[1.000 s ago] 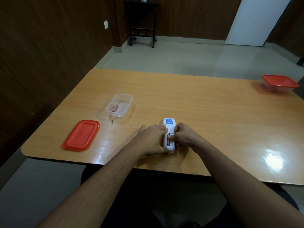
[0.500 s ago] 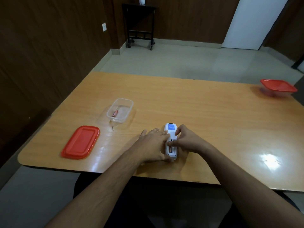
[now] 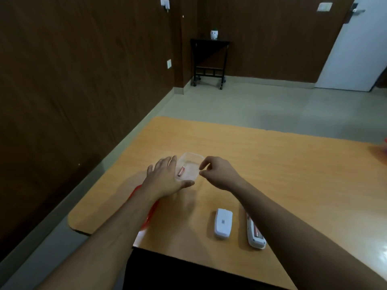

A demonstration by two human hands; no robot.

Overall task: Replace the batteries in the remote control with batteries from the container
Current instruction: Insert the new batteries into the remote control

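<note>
The clear plastic container (image 3: 191, 162) sits on the wooden table (image 3: 293, 174) with one red battery (image 3: 181, 171) inside. My left hand (image 3: 165, 178) cups its left side, thumb along the front wall. My right hand (image 3: 217, 172) hovers at its right rim, fingers curled, thumb and forefinger slightly apart, nothing visible between them. The white remote control (image 3: 255, 233) lies back-up near the front edge beside my right forearm, its compartment uncovered with a red battery (image 3: 256, 230) in it. The white battery cover (image 3: 223, 226) lies just to its left.
The container's red lid (image 3: 149, 214) lies mostly hidden under my left forearm. A sliver of a red object shows at the table's far right edge (image 3: 385, 141). A black side table (image 3: 209, 59) stands against the far wall.
Both hands have left the remote and moved forward-left to the clear container. The remote now lies uncovered with its cover beside it. The camera has tilted up and shifted.
</note>
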